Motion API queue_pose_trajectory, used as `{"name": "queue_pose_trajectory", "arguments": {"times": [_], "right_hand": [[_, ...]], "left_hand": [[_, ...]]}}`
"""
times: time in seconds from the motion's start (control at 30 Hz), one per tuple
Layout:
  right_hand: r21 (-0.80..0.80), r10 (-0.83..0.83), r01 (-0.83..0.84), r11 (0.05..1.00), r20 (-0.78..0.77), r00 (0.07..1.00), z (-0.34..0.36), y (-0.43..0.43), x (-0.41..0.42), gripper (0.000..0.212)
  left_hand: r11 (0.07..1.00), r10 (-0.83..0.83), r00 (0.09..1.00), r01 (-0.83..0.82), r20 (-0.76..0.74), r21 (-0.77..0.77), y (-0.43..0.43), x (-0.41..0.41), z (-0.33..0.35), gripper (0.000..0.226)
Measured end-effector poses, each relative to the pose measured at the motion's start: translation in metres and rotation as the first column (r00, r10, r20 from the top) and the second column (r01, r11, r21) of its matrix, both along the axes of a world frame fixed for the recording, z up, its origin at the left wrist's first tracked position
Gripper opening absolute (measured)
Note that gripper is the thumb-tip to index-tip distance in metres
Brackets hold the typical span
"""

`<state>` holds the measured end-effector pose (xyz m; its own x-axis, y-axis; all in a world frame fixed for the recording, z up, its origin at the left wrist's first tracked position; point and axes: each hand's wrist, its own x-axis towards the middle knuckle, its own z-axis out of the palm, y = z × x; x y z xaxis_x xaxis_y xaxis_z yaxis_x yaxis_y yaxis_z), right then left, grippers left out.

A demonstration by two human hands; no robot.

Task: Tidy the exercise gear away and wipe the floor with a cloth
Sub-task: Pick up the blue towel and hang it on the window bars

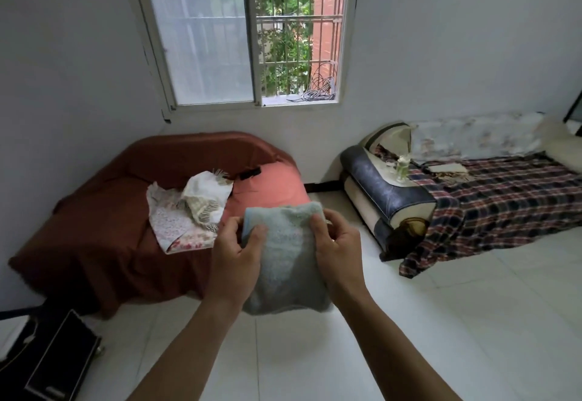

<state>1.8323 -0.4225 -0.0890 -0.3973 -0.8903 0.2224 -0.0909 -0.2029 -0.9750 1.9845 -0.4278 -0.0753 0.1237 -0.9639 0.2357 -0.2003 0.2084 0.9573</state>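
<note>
A pale blue-grey cloth (285, 258) hangs folded in front of me at chest height, above the white tiled floor (441, 322). My left hand (234, 258) grips its left edge near the top, thumb on the front. My right hand (335, 247) pinches its right edge, fingers curled over the fabric. The cloth's lower end hangs free between my wrists. No exercise gear is plainly recognisable in view.
An armchair under a rust-brown cover (104, 227) stands at left, with patterned fabrics (189, 211) and a pink cushion (271, 186). A sofa with a plaid blanket (504, 205) runs along the right wall. A black case (59, 359) lies at the lower left.
</note>
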Motion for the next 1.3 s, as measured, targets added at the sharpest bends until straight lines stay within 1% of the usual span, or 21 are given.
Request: {"name": "queue_pose_trajectory", "arguments": {"times": [0.07,0.13,0.2,0.27,0.37,0.47,0.53,0.63,0.77,0.83,0.9,1.0,1.1,1.17,1.23,1.3], "right_hand": [[0.001,0.007,-0.007,1.0,-0.015,1.0,0.009,-0.02,-0.022,0.015],[-0.011,0.022,-0.022,1.0,-0.012,1.0,0.018,-0.037,-0.041,0.013],[-0.03,0.016,-0.016,0.999,-0.023,1.0,0.028,-0.056,-0.061,0.012],[-0.042,-0.005,0.003,0.999,-0.038,0.999,0.037,-0.076,-0.078,0.011],[-0.052,-0.052,0.049,0.997,-0.056,0.997,0.045,-0.111,-0.103,0.01],[-0.039,-0.077,0.074,0.996,-0.059,0.995,0.045,-0.15,-0.122,0.017],[-0.038,-0.109,0.107,0.994,-0.058,0.992,0.044,-0.177,-0.13,0.022],[-0.061,-0.171,0.167,0.984,-0.066,0.983,0.042,-0.22,-0.138,0.022],[-0.056,-0.222,0.22,0.974,-0.037,0.974,0.044,-0.282,-0.146,0.019],[-0.062,-0.236,0.232,0.971,-0.051,0.97,0.046,-0.312,-0.153,0.019],[-0.053,-0.243,0.24,0.969,-0.052,0.969,0.048,-0.337,-0.16,0.022],[-0.044,-0.241,0.238,0.97,-0.073,0.968,0.046,-0.373,-0.174,0.019],[-0.03,-0.257,0.256,0.966,-0.044,0.965,0.042,-0.41,-0.189,0.017],[-0.024,-0.272,0.271,0.962,-0.03,0.962,0.036,-0.438,-0.204,0.015],[-0.02,-0.281,0.28,0.96,-0.031,0.959,0.03,-0.47,-0.223,0.017],[-0.02,-0.287,0.286,0.958,-0.046,0.957,0.025,-0.5,-0.243,0.02]], "left_hand": [[0.999,0.002,1.0,-0.001,0.016,-0.033,-0.021,-0.02,0.009,0.028],[0.999,0.003,0.999,-0.002,0.033,-0.038,-0.044,-0.037,0.017,0.033],[0.999,-0.03,0.999,0.03,0.02,-0.031,-0.068,-0.056,0.025,0.031],[0.997,-0.069,0.998,0.069,0.006,-0.027,-0.092,-0.074,0.03,0.023],[0.993,-0.097,0.995,0.099,0.028,-0.061,-0.132,-0.098,0.034,0.018],[0.988,-0.13,0.991,0.132,0.029,-0.081,-0.177,-0.116,0.032,0.018],[0.986,-0.126,0.99,0.132,0.064,-0.104,-0.208,-0.126,0.031,0.02],[0.972,-0.192,0.981,0.194,0.031,-0.135,-0.26,-0.138,0.027,0.02],[0.951,-0.257,0.962,0.268,0.092,-0.153,-0.335,-0.15,0.031,0.022],[0.941,-0.277,0.955,0.292,0.105,-0.17,-0.368,-0.157,0.036,0.017],[0.937,-0.297,0.951,0.307,0.082,-0.165,-0.396,-0.165,0.04,0.014],[0.931,-0.335,0.941,0.338,0.048,-0.137,-0.433,-0.181,0.037,0.018],[0.924,-0.375,0.927,0.371,-0.02,-0.092,-0.467,-0.2,0.031,0.014],[0.931,-0.36,0.932,0.356,-0.049,-0.081,-0.491,-0.214,0.027,0.014],[0.943,-0.326,0.943,0.321,-0.061,-0.087,-0.519,-0.231,0.022,0.015],[0.953,-0.295,0.955,0.292,-0.033,-0.084,-0.546,-0.249,0.018,0.014]]}}
